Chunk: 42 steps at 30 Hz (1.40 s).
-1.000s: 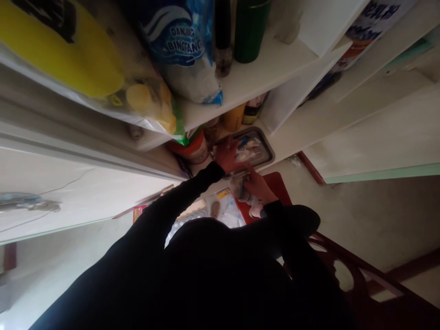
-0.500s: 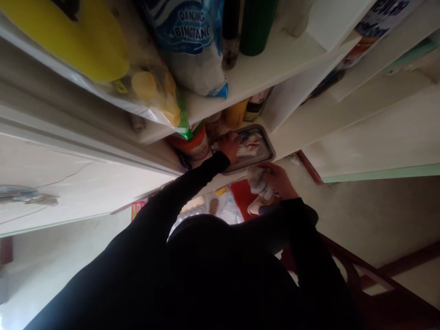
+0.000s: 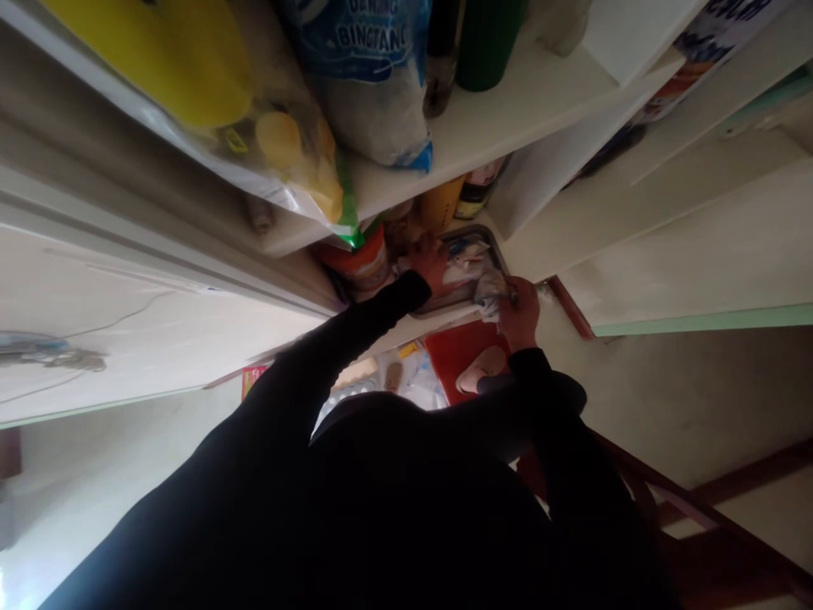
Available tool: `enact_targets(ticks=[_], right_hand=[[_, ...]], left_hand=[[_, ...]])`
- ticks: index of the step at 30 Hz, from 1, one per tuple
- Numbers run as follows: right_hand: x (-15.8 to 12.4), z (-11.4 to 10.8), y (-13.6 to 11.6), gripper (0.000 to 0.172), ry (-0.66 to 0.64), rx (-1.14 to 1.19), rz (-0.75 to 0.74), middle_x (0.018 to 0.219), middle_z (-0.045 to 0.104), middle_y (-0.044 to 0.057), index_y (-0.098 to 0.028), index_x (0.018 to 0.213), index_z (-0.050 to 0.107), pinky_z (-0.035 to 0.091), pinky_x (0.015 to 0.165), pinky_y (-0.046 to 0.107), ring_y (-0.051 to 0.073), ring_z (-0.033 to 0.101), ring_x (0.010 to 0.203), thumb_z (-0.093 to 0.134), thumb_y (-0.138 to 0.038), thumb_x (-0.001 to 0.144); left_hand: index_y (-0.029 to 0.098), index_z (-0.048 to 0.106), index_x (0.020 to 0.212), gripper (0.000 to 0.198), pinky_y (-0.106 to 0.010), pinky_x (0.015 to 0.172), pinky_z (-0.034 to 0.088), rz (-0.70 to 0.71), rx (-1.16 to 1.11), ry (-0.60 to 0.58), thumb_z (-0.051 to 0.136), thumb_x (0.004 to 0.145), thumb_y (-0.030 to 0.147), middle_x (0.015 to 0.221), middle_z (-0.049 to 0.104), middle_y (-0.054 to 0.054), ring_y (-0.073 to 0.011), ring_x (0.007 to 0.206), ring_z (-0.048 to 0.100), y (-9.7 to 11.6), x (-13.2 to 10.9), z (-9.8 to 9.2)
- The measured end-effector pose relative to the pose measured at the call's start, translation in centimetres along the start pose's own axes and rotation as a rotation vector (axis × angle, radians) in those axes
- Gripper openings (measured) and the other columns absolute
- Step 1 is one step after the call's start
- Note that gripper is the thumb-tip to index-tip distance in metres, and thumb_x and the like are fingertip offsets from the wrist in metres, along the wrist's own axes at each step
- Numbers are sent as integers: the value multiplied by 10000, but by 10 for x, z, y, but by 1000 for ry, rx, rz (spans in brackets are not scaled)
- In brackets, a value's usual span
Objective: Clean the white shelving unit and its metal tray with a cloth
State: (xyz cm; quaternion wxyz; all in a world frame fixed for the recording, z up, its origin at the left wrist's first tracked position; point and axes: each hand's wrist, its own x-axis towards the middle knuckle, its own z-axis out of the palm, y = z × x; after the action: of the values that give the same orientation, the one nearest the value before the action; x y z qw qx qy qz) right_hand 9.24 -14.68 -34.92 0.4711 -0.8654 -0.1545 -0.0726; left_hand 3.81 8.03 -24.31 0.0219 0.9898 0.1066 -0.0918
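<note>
A crumpled greyish-white cloth [image 3: 489, 290] is bunched in the closed fingers of my right hand [image 3: 522, 313], over the front right edge of a grey metal tray [image 3: 500, 252]. Small pale packets or wrappers [image 3: 468, 252] lie in the tray. At the tray's left side is my left hand [image 3: 432, 263], back upward, next to these items. Its fingers are dim and partly hidden, so whether they grip anything is unclear. An orange-and-white tub or packet [image 3: 368, 258] stands left of this hand.
The shelf above [image 3: 470, 140] holds a blue-and-white bag [image 3: 374, 76], a green container [image 3: 489, 47] and a yellow-filled plastic bag [image 3: 279, 144]. Behind the tray stand a yellow container [image 3: 439, 205] and a dark jar [image 3: 475, 196]. A red stool-like surface [image 3: 454, 356] lies below, beside my foot.
My right hand has moved forward and slightly left with the cloth, from below the tray's front edge to over it. The left hand stays at the tray's left side.
</note>
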Motion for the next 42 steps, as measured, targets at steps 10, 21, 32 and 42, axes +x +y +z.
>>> enact_targets(ticks=[10,21,32,42], right_hand=[[4,-29,-8,213,-115,96,223,718,639,28,-264,770,634,569,801,370,250,657,813,492,-404,844],[43,7,-78,333,-470,-674,8,1344,771,264,-133,1192,836,619,984,426,358,775,1140,700,-364,995],[71,29,-112,375,-524,-776,123,1331,812,299,-50,1321,835,609,1049,421,392,788,1295,648,-152,1012],[77,28,-105,258,-562,-645,161,1210,833,266,-99,1156,869,612,1039,469,400,787,1267,742,-204,958]], left_hand=[[172,485,1727,964,-527,1205,527,-37,-12,-26,925,901,405,1854,364,-235,-471,1544,512,3,3,1],[197,402,1775,944,-544,1191,496,-15,3,-8,841,945,301,1845,357,-234,-478,1529,478,-2,2,8],[212,548,1677,629,-466,1235,491,29,-92,30,694,1066,248,1749,494,-162,-381,1488,531,-21,12,4],[164,572,1651,701,-424,1332,402,73,-310,70,651,1128,623,1640,648,-150,-321,1520,507,-30,17,-3]])
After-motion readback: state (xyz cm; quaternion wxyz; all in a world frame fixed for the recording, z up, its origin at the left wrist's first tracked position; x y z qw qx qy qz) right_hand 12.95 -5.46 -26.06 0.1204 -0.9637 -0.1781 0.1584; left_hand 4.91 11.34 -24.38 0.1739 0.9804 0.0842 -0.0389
